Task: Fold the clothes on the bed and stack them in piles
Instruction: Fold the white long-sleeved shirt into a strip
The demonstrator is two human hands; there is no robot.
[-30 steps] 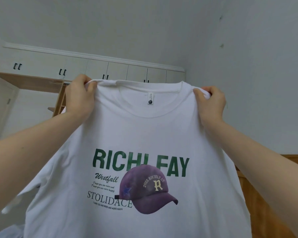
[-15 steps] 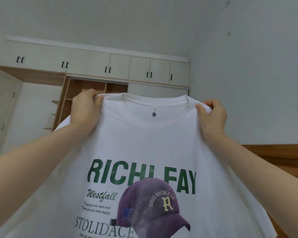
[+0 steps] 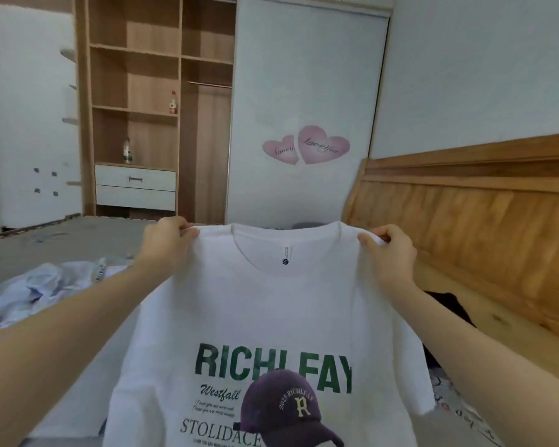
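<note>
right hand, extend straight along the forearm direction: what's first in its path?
Hedged, since one view leaves depth unclear: the right hand, pinching the white T-shirt at the shoulder, points forward and slightly left. Past the shirt fabric it holds, the line looks free until the white wardrobe door. The wooden headboard lies to its right.

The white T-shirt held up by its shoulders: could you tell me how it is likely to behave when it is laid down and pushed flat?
The white T-shirt probably is floppy: it hangs limp below the left hand and right hand. It looks light, since pinched shoulders carry it. Pushed, it would likely wrinkle rather than slide, like the crumpled clothes on the bed.
</note>
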